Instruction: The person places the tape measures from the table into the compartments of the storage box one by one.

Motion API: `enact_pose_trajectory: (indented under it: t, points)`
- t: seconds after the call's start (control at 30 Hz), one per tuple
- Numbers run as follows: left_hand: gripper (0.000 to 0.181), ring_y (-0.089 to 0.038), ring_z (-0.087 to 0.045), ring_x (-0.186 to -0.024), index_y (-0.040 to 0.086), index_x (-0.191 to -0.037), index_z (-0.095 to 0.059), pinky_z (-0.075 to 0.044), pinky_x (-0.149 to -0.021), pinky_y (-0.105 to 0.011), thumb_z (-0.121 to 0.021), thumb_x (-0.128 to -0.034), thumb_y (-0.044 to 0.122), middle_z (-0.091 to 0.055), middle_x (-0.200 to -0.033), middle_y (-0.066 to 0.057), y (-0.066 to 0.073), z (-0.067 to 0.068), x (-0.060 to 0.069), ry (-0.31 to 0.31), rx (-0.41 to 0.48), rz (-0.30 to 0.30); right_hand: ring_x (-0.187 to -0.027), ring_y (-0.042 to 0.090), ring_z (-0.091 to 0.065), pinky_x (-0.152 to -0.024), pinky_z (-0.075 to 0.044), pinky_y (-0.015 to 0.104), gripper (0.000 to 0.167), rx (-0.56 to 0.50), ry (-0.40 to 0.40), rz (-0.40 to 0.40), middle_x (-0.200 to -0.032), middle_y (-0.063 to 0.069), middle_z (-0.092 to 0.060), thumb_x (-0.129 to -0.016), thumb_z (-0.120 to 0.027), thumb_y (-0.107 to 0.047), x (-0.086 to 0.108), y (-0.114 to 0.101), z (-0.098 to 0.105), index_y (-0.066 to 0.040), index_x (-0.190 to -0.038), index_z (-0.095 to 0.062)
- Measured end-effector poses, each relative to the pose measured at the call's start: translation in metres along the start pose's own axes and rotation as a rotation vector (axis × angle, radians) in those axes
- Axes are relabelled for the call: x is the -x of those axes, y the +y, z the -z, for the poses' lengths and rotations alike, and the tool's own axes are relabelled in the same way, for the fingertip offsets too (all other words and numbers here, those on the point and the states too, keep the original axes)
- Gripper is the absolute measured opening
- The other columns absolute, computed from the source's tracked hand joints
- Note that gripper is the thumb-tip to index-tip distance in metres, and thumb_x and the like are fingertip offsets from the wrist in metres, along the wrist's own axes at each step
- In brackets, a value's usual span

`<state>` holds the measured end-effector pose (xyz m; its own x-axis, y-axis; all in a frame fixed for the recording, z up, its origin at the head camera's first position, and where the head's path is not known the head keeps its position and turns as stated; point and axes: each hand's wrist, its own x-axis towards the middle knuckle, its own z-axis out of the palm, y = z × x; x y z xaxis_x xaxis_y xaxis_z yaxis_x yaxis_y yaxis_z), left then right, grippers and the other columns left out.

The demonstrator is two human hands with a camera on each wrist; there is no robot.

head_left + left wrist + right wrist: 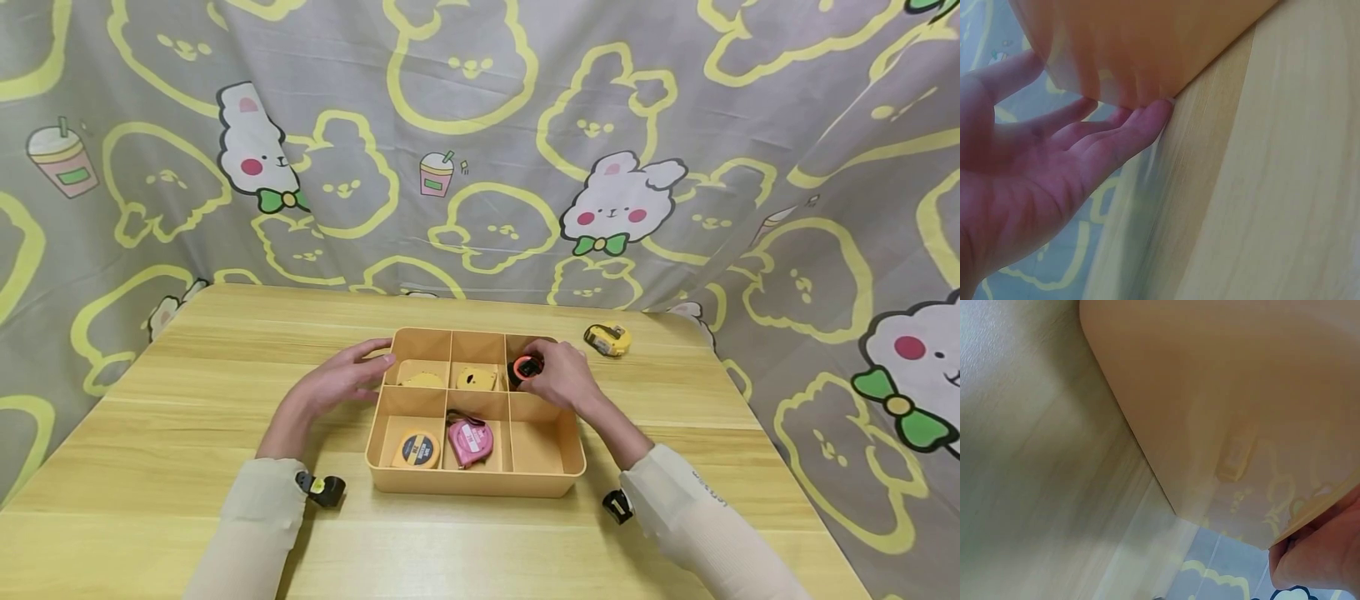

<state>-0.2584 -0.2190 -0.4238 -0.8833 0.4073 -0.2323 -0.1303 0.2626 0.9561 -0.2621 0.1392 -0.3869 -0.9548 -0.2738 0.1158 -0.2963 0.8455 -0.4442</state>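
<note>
A tan six-compartment box [480, 484] stands on the table. My right hand [562, 375] reaches into its back right compartment and grips a black tape measure [527, 367] with an orange-red ring. Only that hand's edge by the rim shows in the right wrist view. Against the box's left wall, the fingers of my left hand [333, 385] rest, loosely extended. An orange-yellow tape measure [417, 450] lies in the front left compartment, and a pink tape measure [471, 440] in the front middle. Yellow items, partly hidden, lie in the back left [423, 379] and back middle [476, 379] compartments.
Behind the box to the right, a yellow tape measure [611, 340] with a black strap lies on the wooden table [187, 400]. A grey curtain [337, 83] with yellow cartoon outlines hangs behind the table and along its sides.
</note>
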Motion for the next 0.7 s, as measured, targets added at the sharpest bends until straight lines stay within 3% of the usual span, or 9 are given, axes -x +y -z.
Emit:
enact_pose_trajectory:
  t: [0.5,0.7]
  points:
    - [0.077,-0.050,-0.025,-0.150,0.009,-0.163,-0.016,-0.037,-0.117,-0.059,-0.052,-0.1050,0.044,-0.023,-0.165,-0.027,-0.0006,0.0002,-0.0003,0.001,0.007,0.006,-0.098,0.035,-0.065,-0.082,-0.042,0.046,0.045,0.023,-0.011,-0.007,-0.103,0.012,-0.076,-0.074,-0.085,-0.018,-0.0005,-0.0008,0.0002,-0.006,-0.116,-0.072]
    - [0.077,-0.050,-0.024,-0.150,0.009,-0.163,-0.016,-0.037,-0.117,-0.059,-0.052,-0.1050,0.044,-0.023,-0.165,-0.027,0.0001,-0.0002,0.0007,0.001,0.013,0.010,-0.097,0.031,-0.064,-0.084,-0.040,0.046,0.030,-0.001,-0.008,-0.002,-0.090,0.005,-0.077,-0.076,-0.082,-0.015,-0.0008,0.0003,-0.0011,-0.006,-0.104,-0.075]
